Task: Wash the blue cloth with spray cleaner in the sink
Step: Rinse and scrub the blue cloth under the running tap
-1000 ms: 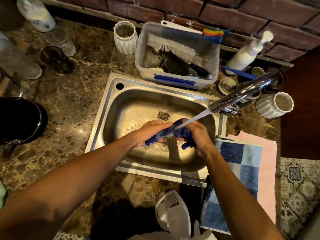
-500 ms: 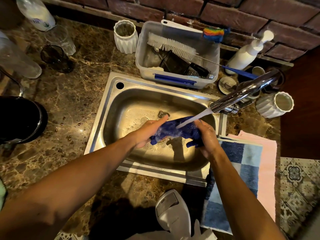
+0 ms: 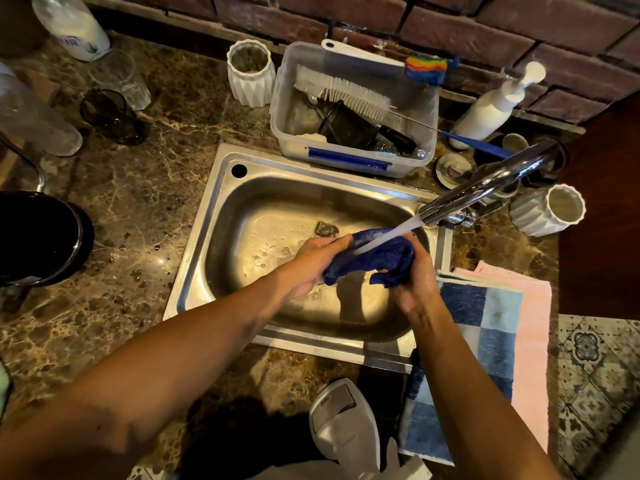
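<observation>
A wet, bunched blue cloth (image 3: pixel 374 258) hangs over the steel sink (image 3: pixel 214 237), stretched between both hands. My left hand (image 3: pixel 311 261) grips its left end and my right hand (image 3: pixel 412 275) grips its right end. Water runs from the chrome faucet (image 3: pixel 485 187) straight onto the cloth. The white head of the spray cleaner bottle (image 3: pixel 343 424) stands on the counter at the near edge, below the sink.
Behind the sink sits a clear plastic tub (image 3: pixel 349 109) holding brushes. White ribbed cups (image 3: pixel 251 72) (image 3: pixel 550 209) and a pump bottle (image 3: pixel 491 105) stand near the brick wall. Checked blue and pink towels (image 3: pixel 495 341) lie to the right. Glasses and a black pot (image 3: pixel 38 233) fill the left counter.
Both hands have shifted slightly right and away from me with the cloth, which now lies more spread out under the water stream.
</observation>
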